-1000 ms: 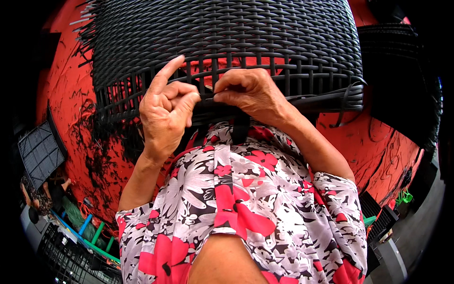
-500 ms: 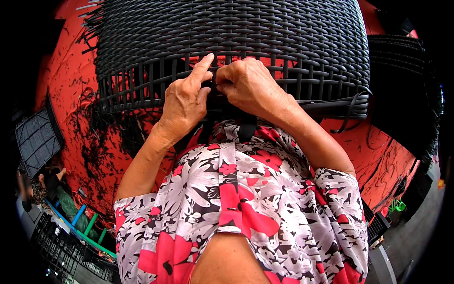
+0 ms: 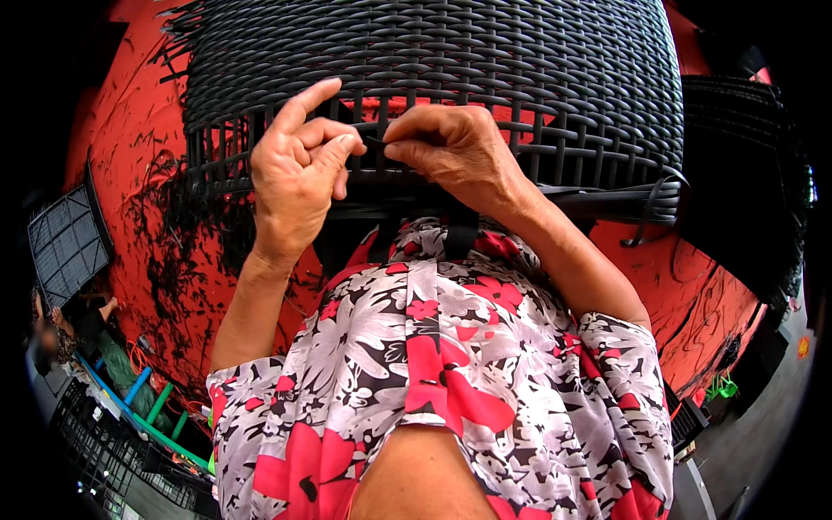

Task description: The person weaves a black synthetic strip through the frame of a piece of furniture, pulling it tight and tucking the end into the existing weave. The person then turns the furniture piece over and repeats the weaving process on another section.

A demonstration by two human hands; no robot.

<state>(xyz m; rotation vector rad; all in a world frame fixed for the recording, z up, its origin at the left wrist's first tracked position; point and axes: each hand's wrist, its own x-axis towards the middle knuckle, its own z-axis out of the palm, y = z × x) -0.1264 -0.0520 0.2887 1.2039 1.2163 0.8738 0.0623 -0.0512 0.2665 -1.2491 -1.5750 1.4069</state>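
A black woven wicker panel [image 3: 433, 52] fills the top of the view, tightly woven at the far part and open lattice along its near edge. Over that lattice my left hand [image 3: 299, 169] is raised, index finger stretched up, thumb pinched against the other fingers. To its right, my right hand [image 3: 455, 152] pinches with thumb and index finger. A short bit of thin black strand [image 3: 374, 140] shows between the two pinches; its ends are hidden in my fingers. A bundle of black strands [image 3: 607, 202] lies along the panel's near right edge.
Red sheeting [image 3: 139, 104] covers the floor, strewn with black strand scraps [image 3: 186, 269] on the left. A dark stacked woven piece [image 3: 737, 165] stands at right. At far left are a grid-patterned panel [image 3: 68, 238], another person [image 3: 65, 334] and blue and green tubes [image 3: 160, 403].
My left hand has moved left and tilted back, its index finger lifting off the weave. The right hand has drawn slightly right, its pinch now plainer. The panel has shifted slightly right.
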